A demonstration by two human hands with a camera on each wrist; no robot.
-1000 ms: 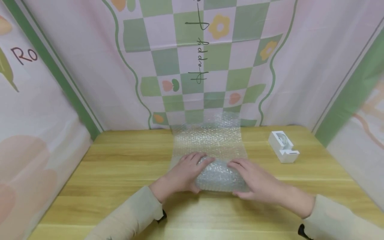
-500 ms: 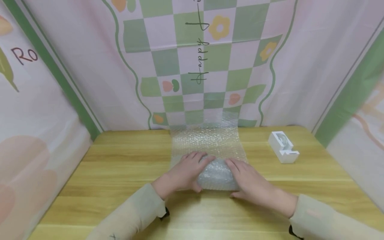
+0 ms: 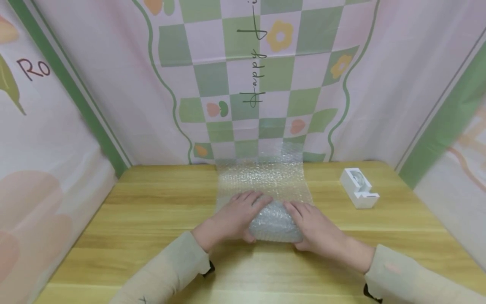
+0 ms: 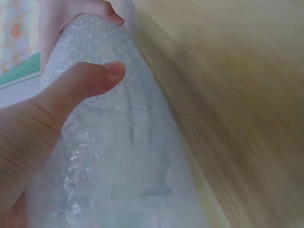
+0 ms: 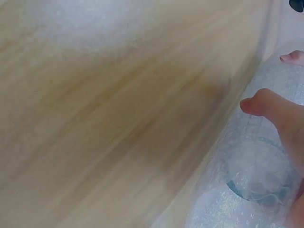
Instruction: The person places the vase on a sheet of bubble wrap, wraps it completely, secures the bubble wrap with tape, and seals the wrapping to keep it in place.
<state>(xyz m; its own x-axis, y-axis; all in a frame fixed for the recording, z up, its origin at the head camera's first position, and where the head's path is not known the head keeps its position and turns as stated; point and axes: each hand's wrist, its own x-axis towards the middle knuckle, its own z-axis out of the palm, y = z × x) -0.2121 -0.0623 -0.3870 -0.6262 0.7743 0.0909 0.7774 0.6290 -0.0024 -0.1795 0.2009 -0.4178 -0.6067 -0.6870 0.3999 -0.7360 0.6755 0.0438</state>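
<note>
A thick bundle of clear bubble wrap (image 3: 276, 222) lies crosswise on the wooden table, and its flat sheet (image 3: 263, 175) runs away to the back. My left hand (image 3: 237, 214) grips the bundle's left end, fingers over the top and thumb on the near side. At the other end my right hand (image 3: 316, 230) holds it the same way. Through the layers in the right wrist view a round, greenish glass rim (image 5: 256, 194) shows at the end of the bundle; the rest of that glass thing is blurred by the wrap.
A white tape dispenser (image 3: 358, 189) with a roll of clear tape stands at the back right of the table (image 3: 152, 202). Printed cloth (image 3: 243, 84) hangs behind the table, with the sheet's far end up against it. More cloth hangs at both sides.
My right hand has slid left along the bundle, closer to my left hand, and its thumb has drawn in. The flat sheet has shifted slightly left. The left hand has hardly moved.
</note>
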